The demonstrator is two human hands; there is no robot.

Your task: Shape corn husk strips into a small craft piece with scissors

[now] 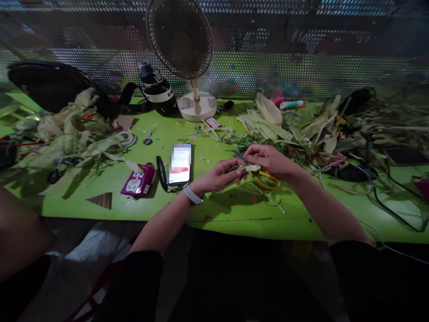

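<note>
1. Black sleeves (355,273) lie nearest us, beside the green table (295,223).
2. Our left hand (219,176) pinches a pale husk strip (253,168) above it.
3. Our right hand (270,160), fingers closed, holds yellow-handled scissors (270,186) just beside that strip.

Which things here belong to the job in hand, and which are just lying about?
In the job, judging by the hands:
pale husk strip, in the left hand
yellow-handled scissors, at the right hand
husk pile beyond the hands, probably material

Apparently just lying about:
phone
purple device
fan
bottle
black bag
</note>
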